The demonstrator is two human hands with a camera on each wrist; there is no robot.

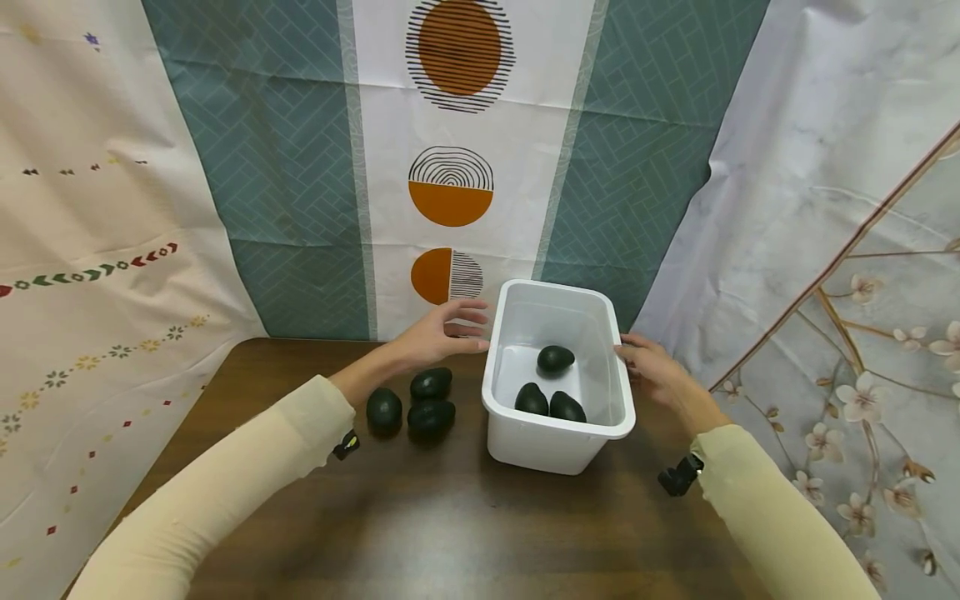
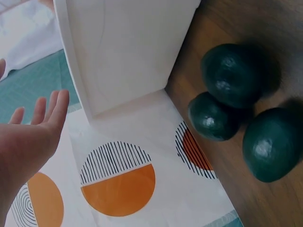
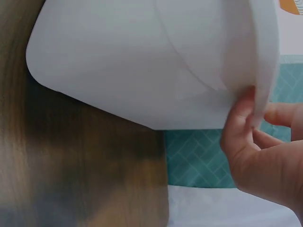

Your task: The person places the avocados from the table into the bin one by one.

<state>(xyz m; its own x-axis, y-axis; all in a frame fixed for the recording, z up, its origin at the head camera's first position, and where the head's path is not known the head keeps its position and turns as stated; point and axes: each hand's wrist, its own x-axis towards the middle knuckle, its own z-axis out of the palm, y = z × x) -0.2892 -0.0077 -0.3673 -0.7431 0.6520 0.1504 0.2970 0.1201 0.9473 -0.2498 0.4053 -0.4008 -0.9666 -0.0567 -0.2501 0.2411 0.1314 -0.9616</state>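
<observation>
"Right fingers [image 3: 239,118]?"
"Pinching the rim [image 3: 266,47] of the tub [image 1: 547,446]."
"Left fingers [image 2: 59,109]?"
"Spread, just beside the opposite rim."
"Tub's look?"
"White, deep, between both; dark avocados [image 1: 556,359], three inside, three on the desk [image 1: 450,533] below left fingers."

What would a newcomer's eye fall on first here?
Likely the white bin right of centre, holding three dark avocado-like fruits and gripped by the right hand. Left of it, three more fruits lie on the brown table near the left hand. Behind, orange circles mark the cloth.
</observation>
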